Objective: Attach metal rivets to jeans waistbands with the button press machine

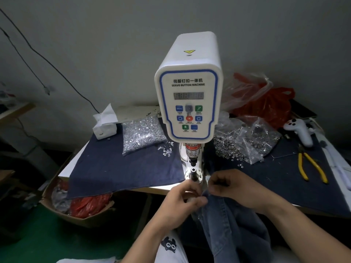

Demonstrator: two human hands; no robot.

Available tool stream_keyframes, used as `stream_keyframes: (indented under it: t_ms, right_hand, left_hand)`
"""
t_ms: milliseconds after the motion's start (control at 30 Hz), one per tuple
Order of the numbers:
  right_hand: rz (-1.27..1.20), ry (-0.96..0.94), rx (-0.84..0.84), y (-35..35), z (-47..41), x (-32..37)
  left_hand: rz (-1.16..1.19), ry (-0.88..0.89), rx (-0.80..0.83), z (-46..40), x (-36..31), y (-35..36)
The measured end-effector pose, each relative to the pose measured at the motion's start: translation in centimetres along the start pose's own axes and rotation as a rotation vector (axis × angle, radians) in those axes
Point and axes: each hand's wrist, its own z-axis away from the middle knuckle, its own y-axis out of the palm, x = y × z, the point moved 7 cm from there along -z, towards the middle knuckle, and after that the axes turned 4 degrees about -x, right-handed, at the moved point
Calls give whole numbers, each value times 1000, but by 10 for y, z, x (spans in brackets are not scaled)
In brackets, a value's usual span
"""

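Two bare hands are held at the table's front edge, just below the white servo button press machine (188, 103). Blue denim jeans (228, 221) are pinched by curled fingers of left hand (182, 200) and right hand (235, 186).

One head-worn wide-angle view looks forward and down, close over the table (121, 188) edge — the button press machine (189, 103) rises at 12 o'clock, both forearms enter from 6 o'clock, and the wall fills the top.
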Motion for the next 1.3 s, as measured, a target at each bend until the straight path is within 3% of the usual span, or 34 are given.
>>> stream_keyframes:
  t_ms: [200,367,467,533,600,733,800,867,933,1000,1100,1300]
  right_hand:
    - [-2,2,-14,-3,-5,-5]
    - [63,16,-29,-3,-9,-11]
    - [185,16,-37,-3,-10,-9]
    - [331,7,-23,-4,-10,-7]
    - [468,-12,-2,-5,-9,-5]
    - [497,-19,17,-7,-7,-5]
    - [483,-3,25,-8,-6,-8]
    - [497,45,49,-11,-6,-10]
    - [522,94,87,-11,-7,-13]
    - [443,134,75,-12,-10,-16]
    - [122,208,-4,-9,-15,-23]
    - [-193,286,-142,-10,-33,-47]
  left_hand:
    - [-63,78,-10,-1,-2,-1]
    - [-83,285,-291,9,-10,-7]
    - [-80,309,-352,16,-7,-8]
    - [-89,210,-308,17,-2,-11]
    - [-163,118,-165,16,5,-10]
    - [-524,43,119,16,15,-12]
    - [-339,51,133,13,7,-22]
    - [-104,61,41,8,-1,-34]
    - [-45,72,-53,1,-6,-39]
    - [-75,67,-115,-8,-4,-40]
    - [-152,61,-187,-23,6,-45]
    - [-218,22,-276,-45,21,-53]
